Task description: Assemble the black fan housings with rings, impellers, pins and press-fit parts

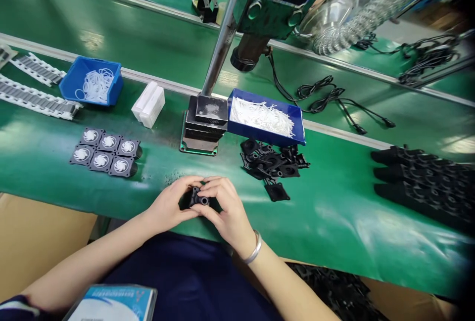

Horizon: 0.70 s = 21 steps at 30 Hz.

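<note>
Between both hands, near the front edge of the bench, I hold a small black plastic housing [199, 197] with a round port facing up. My left hand [173, 202] grips its left side, fingers curled round it. My right hand [226, 207], with a silver bangle at the wrist, closes on it from the right; thumb and fingers cover much of the part. Right of my hands lies a loose pile of similar black housings [269, 160], one apart at the front. To the left sit several black square parts with white fan-like wheels [101, 161], in two rows.
A press [252, 24] stands on the bench, its black block base [206, 118] beyond my hands. Behind are a blue tray of white strips [267, 139], a blue bin of white rings [116, 86] and white blocks [149, 104]. Black parts [419, 177] are stacked at right; cables [322, 93] lie behind.
</note>
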Tool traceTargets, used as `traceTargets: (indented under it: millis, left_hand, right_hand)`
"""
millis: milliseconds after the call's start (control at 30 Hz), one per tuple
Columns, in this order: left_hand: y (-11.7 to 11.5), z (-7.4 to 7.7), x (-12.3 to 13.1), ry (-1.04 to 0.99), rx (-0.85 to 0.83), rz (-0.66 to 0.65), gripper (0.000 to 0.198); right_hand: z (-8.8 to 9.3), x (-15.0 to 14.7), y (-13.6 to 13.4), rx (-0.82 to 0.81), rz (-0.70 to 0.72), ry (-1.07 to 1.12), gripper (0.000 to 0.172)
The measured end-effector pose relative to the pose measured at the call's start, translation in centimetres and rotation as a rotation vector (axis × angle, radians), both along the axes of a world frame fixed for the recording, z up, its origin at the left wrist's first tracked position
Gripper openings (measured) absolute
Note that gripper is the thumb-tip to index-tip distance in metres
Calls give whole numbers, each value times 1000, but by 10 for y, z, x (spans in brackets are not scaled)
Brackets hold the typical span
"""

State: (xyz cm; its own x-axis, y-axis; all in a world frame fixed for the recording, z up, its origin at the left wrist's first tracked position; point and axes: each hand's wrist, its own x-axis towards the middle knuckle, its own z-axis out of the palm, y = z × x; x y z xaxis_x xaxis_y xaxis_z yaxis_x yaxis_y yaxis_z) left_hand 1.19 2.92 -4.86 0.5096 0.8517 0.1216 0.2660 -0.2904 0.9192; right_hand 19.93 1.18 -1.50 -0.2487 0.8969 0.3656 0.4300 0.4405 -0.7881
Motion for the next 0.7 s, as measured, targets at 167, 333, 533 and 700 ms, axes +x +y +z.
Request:
traceTargets:
  millis: [167, 333, 533, 700]
  left_hand:
    - [5, 8, -4, 39, -3, -46, 54]
    - [3, 9, -4, 54, 6, -35, 52]
    - [27, 49, -6, 46, 249, -14, 41]
    - [94, 111, -1, -33, 525, 102, 37]
  right_hand:
    - [-5, 1, 0, -43, 30, 23, 19]
    - [-10, -1, -2, -47, 18, 37, 17]
    - [35, 25, 20, 76, 36, -96, 33]
    - [141, 61, 81, 558, -296, -122, 27]
